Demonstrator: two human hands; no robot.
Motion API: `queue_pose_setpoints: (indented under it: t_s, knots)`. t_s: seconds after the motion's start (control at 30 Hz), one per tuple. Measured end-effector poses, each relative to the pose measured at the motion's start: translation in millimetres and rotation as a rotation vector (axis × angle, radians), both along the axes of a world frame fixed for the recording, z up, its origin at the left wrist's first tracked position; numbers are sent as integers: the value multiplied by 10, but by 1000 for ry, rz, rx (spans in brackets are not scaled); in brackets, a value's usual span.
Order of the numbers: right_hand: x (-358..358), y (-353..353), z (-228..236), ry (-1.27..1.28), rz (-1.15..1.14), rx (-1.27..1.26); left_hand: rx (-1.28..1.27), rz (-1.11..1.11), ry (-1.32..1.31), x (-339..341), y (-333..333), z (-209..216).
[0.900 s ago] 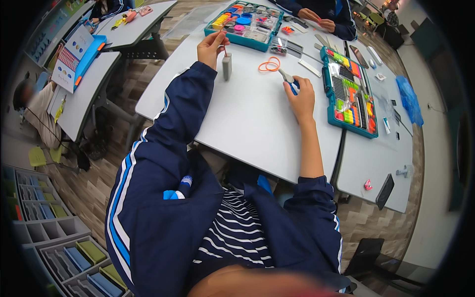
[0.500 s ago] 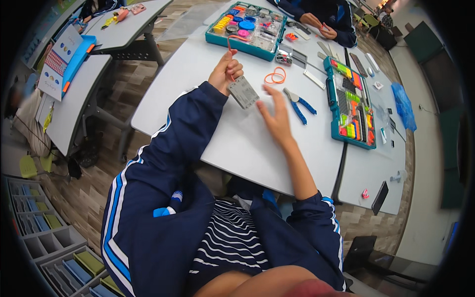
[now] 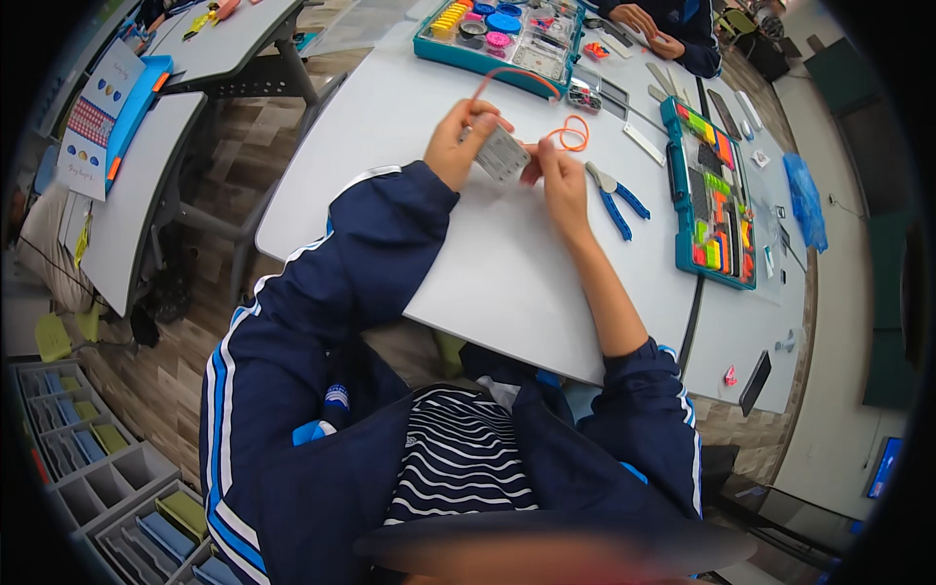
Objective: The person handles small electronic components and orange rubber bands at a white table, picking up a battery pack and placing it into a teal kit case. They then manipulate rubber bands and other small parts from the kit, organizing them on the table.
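Observation:
My left hand [image 3: 456, 146] grips a small grey plate [image 3: 501, 158] with holes in it, thumb on its face. An orange cord [image 3: 517, 72] arcs up from that hand toward the far right. At the plate's right edge, my right hand [image 3: 564, 185] has its fingers pinched together; a bit of orange shows by the fingertips, but what they hold is blurred. Just beyond the right hand lies a loop of orange cord [image 3: 577, 130] on the table. Pliers [image 3: 616, 200] with blue handles rest to the right of that hand.
A teal case [image 3: 458, 57] of colourful parts stands at the far side of the white table [image 3: 497, 263]. Another teal case [image 3: 717, 263] with colourful blocks lies right. A co-worker's hands [image 3: 651, 29] are across the table. A blue plastic bag [image 3: 804, 203] sits farther right.
The right hand has gone from open fingers beside the plate to a pinch at its edge. My left hand has shifted its hold on the plate, and the cord now arcs to the right.

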State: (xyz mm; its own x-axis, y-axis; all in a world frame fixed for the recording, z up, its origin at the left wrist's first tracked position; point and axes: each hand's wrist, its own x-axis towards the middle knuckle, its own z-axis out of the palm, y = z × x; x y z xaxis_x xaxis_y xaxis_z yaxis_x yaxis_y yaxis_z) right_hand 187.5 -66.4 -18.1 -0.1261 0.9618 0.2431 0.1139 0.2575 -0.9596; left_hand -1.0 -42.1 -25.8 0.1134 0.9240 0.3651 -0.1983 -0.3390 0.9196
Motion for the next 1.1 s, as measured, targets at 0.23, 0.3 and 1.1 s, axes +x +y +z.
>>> queue_pose_setpoints:
  t_s: [0.23,0.3,1.1]
  knots:
    - [19,985,-117,-960,-438,572,-100,288,-196,-418,326,10]
    - [-4,1060,-206,-1016,-453,543,-120,291,-184,-419,374,-33]
    - [735,-368,-153,-84,-152,134,590,541,858,-178,157,9]
